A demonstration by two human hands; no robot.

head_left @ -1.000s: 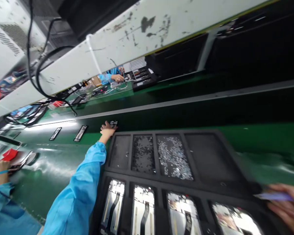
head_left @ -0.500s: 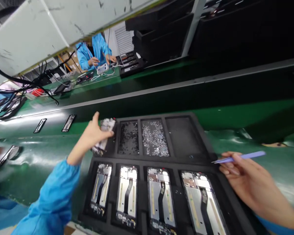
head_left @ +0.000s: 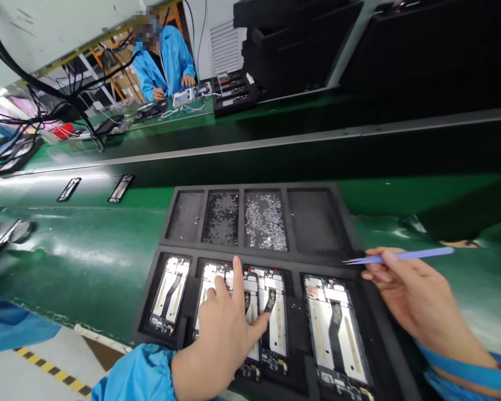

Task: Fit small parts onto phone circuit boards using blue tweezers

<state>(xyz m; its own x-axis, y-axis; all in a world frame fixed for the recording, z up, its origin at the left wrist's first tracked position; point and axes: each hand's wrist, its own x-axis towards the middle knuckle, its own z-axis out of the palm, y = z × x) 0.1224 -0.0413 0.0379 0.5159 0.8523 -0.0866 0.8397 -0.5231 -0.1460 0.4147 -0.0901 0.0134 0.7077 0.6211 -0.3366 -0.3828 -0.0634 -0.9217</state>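
Note:
My left hand (head_left: 223,328) reaches over the middle of the black foam tray (head_left: 234,254). Its thumb and fingers span an opened smartphone (head_left: 253,320), which overlaps another opened smartphone (head_left: 278,312) in the slot to the right; the hand hides much of the grip. My right hand (head_left: 413,295) pinches light purple tweezers (head_left: 417,254), their tips pointing left over the tray's right side. More opened smartphones lie at the left (head_left: 172,292), partly under the hand (head_left: 211,275), and at the right (head_left: 336,328), showing dark flex cables.
The tray's back row has one compartment of dark small parts (head_left: 222,220) and another of silvery small parts (head_left: 265,223). Two phone frames (head_left: 121,188) lie on the green bench (head_left: 79,250) at the left. A co-worker (head_left: 167,61) sits across, past a long ledge.
My left hand has brought the smartphone from the back left compartment to the tray's front middle. My right hand and the tweezers have shifted slightly left and up; the camera view has moved too.

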